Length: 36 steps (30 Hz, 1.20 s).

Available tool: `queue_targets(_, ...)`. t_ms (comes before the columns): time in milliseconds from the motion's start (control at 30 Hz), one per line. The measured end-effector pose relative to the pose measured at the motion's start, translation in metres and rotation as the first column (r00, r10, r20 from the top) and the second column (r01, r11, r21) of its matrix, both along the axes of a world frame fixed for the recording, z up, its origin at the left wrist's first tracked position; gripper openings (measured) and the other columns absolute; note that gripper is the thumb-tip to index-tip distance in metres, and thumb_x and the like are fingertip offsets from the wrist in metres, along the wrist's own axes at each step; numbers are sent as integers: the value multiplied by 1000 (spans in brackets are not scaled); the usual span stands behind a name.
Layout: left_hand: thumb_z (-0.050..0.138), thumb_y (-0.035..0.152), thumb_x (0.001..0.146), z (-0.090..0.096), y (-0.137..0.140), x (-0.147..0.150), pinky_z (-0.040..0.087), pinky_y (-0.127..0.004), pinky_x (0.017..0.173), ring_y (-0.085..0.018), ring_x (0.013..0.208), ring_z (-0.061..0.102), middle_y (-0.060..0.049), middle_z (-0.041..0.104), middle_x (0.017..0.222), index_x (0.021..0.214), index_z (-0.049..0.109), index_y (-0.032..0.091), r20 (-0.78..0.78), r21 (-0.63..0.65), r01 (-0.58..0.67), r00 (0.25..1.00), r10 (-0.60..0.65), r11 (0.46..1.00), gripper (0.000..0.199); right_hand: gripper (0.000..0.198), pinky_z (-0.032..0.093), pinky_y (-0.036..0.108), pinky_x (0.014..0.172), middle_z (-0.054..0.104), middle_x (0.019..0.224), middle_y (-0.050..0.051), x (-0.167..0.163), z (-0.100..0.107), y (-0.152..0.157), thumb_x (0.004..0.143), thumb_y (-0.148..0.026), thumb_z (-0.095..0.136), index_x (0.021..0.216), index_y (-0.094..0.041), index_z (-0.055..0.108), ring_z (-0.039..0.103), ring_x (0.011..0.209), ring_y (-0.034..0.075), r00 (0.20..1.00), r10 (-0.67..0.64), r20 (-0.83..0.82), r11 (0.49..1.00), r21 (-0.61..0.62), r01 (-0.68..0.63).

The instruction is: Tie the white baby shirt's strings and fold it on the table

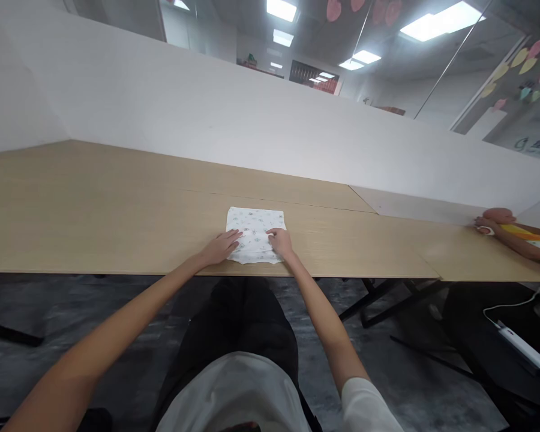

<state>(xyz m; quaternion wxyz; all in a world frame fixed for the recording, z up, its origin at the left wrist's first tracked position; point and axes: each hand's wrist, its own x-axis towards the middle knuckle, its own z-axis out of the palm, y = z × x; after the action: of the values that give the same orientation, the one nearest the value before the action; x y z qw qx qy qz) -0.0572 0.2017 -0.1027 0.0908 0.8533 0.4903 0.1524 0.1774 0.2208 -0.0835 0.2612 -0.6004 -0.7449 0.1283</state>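
A white cloth (255,217) with a small dark print lies flat in a rough square near the front edge of the wooden table, its lower edge wavy. My left hand (222,246) rests on the cloth's left side, fingers stretched out and lying flat. At the right side, my right hand (280,241) is on the cloth with its fingers curled in and the thumb close to the forefinger, seemingly pinching the fabric. The fingertips of that hand are small and partly hidden.
The long light-wood table (117,210) runs along a white wall (207,126) with glass above. At the far right a person's arms (517,240) rest on the table. A black chair (490,336) below them carries a white power strip (524,348) with a cable.
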Motion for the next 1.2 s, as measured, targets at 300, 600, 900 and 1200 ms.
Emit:
queue_targets(300, 21, 49, 95, 3, -10, -16, 26, -43, 111, -24, 138, 33, -13, 38, 149, 135, 50, 17, 148, 90, -24, 989, 11, 996, 59, 38, 43, 32, 91, 58, 121, 16, 20, 8, -22, 87, -4, 42, 114, -13, 66, 54, 107, 23, 940, -26, 341, 984, 174, -36)
queue_targets(600, 44, 44, 86, 9, -44, -51, 45, -37, 95, -23, 106, 58, -5, 65, 116, 105, 71, 27, 225, 92, 66, 971, -86, 994, 38, 38, 42, 31, 91, 68, 108, 9, 93, -7, -63, 82, -1, 47, 108, -17, 70, 58, 100, 20, 953, 173, 247, 961, 170, -219)
queue_targets(900, 38, 42, 92, 2, -38, -42, 47, -38, 89, -24, 97, 62, -8, 70, 106, 103, 71, 23, 99, 199, 101, 988, -122, 975, 39, 32, 45, 33, 93, 66, 108, 11, 79, -15, -58, 83, -5, 49, 102, -17, 72, 58, 104, 21, 972, 205, 115, 951, 210, -226)
queue_targets(1200, 31, 39, 95, 27, -49, -37, 46, -36, 87, -23, 95, 59, -10, 67, 103, 106, 68, 22, 113, 270, 94, 985, -128, 958, 42, 25, 44, 35, 97, 67, 111, 10, 85, 8, -67, 88, -20, 47, 101, -17, 69, 59, 107, 20, 942, 247, -226, 956, 218, -198)
